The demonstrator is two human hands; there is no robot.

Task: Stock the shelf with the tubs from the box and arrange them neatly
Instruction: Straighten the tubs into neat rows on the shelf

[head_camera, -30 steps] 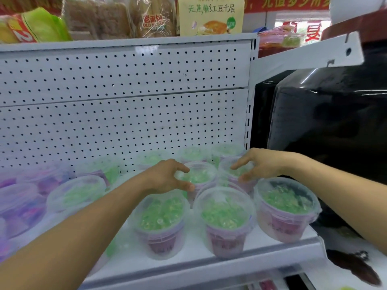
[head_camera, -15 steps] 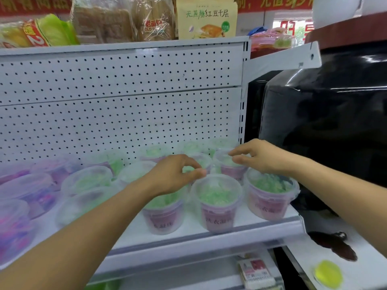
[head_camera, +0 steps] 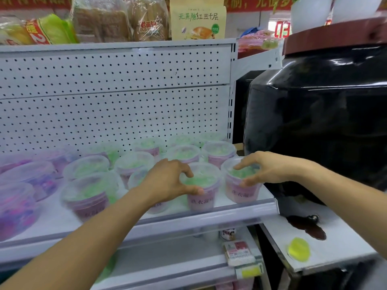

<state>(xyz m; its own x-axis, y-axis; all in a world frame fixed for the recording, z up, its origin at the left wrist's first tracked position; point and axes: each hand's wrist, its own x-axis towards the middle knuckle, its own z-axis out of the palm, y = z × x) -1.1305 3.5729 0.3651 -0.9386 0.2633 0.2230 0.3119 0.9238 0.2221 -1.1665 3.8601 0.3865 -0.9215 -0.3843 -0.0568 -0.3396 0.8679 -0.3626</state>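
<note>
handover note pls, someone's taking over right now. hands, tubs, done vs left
Left hand: fingers and thumb curled round the front-row green tub.
Right hand: curved over the rightmost front tub, thumb on its near side, fingers on the far rim.
Shelf: green tubs in rough rows on the right, purple tubs at the left.
Done: many tubs shelved.
Left: front row is uneven; probably square up these two with the edge, then the left green tub. The box is out of view, so remaining stock is unknown.
</note>
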